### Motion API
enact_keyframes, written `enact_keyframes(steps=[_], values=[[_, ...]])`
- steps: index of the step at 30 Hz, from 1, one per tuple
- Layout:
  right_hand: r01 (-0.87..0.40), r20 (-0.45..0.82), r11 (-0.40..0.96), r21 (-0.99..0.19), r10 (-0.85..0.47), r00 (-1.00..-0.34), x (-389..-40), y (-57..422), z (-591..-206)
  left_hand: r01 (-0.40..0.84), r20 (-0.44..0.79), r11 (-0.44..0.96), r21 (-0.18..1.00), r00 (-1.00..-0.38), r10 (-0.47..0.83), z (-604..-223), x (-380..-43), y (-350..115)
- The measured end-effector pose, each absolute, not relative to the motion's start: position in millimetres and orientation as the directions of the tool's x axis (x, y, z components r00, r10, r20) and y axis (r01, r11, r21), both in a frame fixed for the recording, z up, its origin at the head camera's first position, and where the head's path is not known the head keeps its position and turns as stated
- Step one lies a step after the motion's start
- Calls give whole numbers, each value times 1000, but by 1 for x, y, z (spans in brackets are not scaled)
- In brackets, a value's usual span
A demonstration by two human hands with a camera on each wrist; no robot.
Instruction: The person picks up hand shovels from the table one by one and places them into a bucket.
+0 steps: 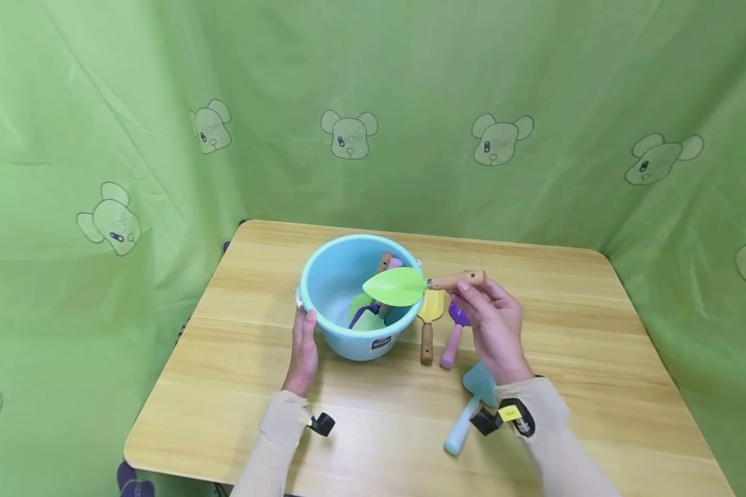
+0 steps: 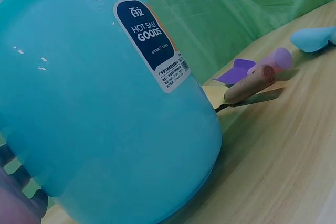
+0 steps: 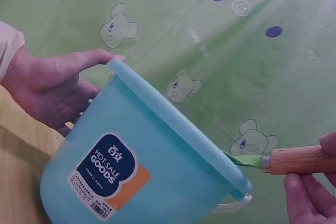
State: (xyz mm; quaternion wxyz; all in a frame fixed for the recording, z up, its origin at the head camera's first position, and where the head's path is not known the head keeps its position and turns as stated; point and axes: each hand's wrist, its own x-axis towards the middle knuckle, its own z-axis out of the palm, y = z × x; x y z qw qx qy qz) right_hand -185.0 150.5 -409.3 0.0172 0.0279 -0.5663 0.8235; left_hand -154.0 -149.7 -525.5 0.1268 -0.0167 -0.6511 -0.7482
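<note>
My right hand (image 1: 497,331) pinches the wooden handle of a green garden trowel (image 1: 396,286), its leaf-shaped blade pointing left over a light blue bucket (image 1: 336,338). In the right wrist view, fingertips and thumb grip that handle (image 3: 299,160) just beyond the rim. Against the bucket's left side rests my left hand (image 1: 303,352). Its thumb touches the rim and its fingers lie along the outer wall, as the right wrist view shows (image 3: 52,85). Inside the bucket are several small tools, among them a pale green blade (image 1: 369,321) and a purple one, partly hidden by the held trowel.
Right of the bucket lie a yellow shovel (image 1: 432,307) with a wooden handle and a purple shovel (image 1: 452,345) with a pink handle. A light blue shovel (image 1: 463,431) lies nearer, partly under the right wrist. Green curtains (image 1: 423,193) surround the wooden table (image 1: 224,386).
</note>
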Motion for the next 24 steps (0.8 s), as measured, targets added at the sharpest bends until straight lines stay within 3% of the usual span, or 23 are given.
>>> enact_keyframes(steps=[8,13,18,24], values=[[-73,84,-173,-982,-57,-995,-195,134,-412,227,206,-117,967,-965,-164,-527,-155,-150],[-85,82,45,-995,-55,-995,-200,125,-410,233,213,-125,964,-965,-155,-526,-154,-149],[-163,130,273,-948,-135,-982,-205,118,-414,235,215,-128,963,-964,-157,-527,-154,-149],[-227,119,412,-883,-271,-955,-205,111,-416,231,210,-125,965,-964,-163,-526,-154,-150]])
